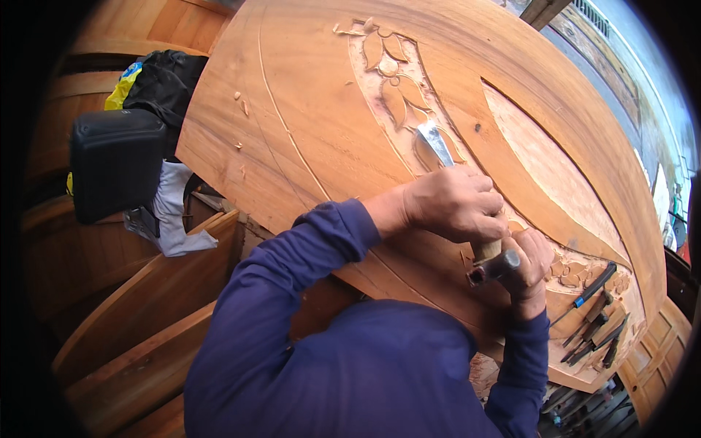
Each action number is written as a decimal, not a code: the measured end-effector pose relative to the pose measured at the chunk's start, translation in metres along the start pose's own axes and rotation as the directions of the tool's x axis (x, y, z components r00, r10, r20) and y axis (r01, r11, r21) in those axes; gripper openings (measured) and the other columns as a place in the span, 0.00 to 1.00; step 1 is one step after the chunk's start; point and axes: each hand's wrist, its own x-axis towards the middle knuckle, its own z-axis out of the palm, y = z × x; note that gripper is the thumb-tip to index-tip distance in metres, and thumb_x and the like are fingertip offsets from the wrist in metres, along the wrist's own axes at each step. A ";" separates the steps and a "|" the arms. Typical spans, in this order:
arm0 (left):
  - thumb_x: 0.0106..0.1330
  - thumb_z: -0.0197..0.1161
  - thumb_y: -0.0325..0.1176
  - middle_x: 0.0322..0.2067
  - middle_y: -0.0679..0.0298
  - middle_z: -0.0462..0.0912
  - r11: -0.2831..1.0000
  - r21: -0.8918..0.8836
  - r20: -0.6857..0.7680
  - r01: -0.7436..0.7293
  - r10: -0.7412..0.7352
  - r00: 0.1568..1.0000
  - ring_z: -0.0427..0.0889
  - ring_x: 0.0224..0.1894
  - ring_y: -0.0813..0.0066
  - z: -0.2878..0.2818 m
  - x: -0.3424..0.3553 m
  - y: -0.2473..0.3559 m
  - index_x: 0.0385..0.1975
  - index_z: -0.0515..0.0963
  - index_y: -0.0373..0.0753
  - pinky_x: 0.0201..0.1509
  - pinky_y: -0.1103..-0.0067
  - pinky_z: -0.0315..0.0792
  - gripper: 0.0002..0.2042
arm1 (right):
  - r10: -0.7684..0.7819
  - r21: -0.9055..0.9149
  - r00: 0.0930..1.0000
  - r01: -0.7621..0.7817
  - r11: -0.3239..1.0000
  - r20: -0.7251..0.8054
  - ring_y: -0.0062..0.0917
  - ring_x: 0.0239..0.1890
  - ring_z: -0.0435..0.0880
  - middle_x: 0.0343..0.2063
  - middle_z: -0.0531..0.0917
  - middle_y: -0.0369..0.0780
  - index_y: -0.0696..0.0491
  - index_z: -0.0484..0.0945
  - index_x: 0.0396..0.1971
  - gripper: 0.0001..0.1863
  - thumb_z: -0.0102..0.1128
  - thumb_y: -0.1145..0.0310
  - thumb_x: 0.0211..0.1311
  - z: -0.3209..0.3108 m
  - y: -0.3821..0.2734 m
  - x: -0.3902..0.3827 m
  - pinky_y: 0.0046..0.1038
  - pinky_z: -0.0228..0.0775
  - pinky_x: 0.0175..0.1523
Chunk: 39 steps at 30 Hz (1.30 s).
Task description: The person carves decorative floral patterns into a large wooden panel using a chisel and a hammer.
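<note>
My left hand is closed around a chisel. Its bright flat blade points up and left, with the tip on the carved leaf pattern of a large wooden panel. The wooden handle end sticks out below my fist. Right beside it is the dark metal head of a hammer; I cannot tell whether the two touch. My right hand is closed at the hammer, whose handle is mostly hidden by the fingers.
Several carving tools lie on the panel's lower right corner. A smooth recess runs along its right side, and wood shavings lie at the left. Left of the panel are a black case, a grey cloth and wooden boards.
</note>
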 end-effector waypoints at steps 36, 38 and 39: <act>0.59 0.65 0.39 0.24 0.72 0.72 0.996 0.020 0.108 0.092 -0.093 0.990 0.79 0.28 0.72 -0.013 -0.001 0.001 0.27 0.77 0.53 0.30 0.74 0.72 0.03 | 0.102 0.102 0.991 -0.093 0.990 -0.090 0.33 0.19 0.73 0.21 0.75 0.40 0.55 0.76 0.32 0.11 0.66 0.84 0.54 0.008 -0.013 0.007 0.34 0.62 0.24; 0.59 0.65 0.39 0.23 0.72 0.72 0.997 0.027 0.088 0.079 -0.081 0.993 0.79 0.27 0.72 -0.013 -0.003 -0.004 0.26 0.77 0.53 0.30 0.74 0.73 0.04 | 0.125 0.082 0.986 -0.117 0.990 -0.107 0.35 0.20 0.74 0.21 0.75 0.41 0.56 0.76 0.32 0.10 0.67 0.82 0.51 0.001 -0.022 -0.007 0.36 0.64 0.24; 0.59 0.65 0.39 0.23 0.72 0.72 0.996 0.039 0.090 0.086 -0.089 0.992 0.79 0.27 0.72 -0.014 -0.007 -0.001 0.25 0.77 0.53 0.30 0.74 0.73 0.04 | 0.143 0.083 0.981 -0.133 0.988 -0.133 0.35 0.21 0.76 0.22 0.75 0.42 0.56 0.76 0.32 0.10 0.67 0.80 0.50 0.001 -0.027 -0.015 0.36 0.65 0.25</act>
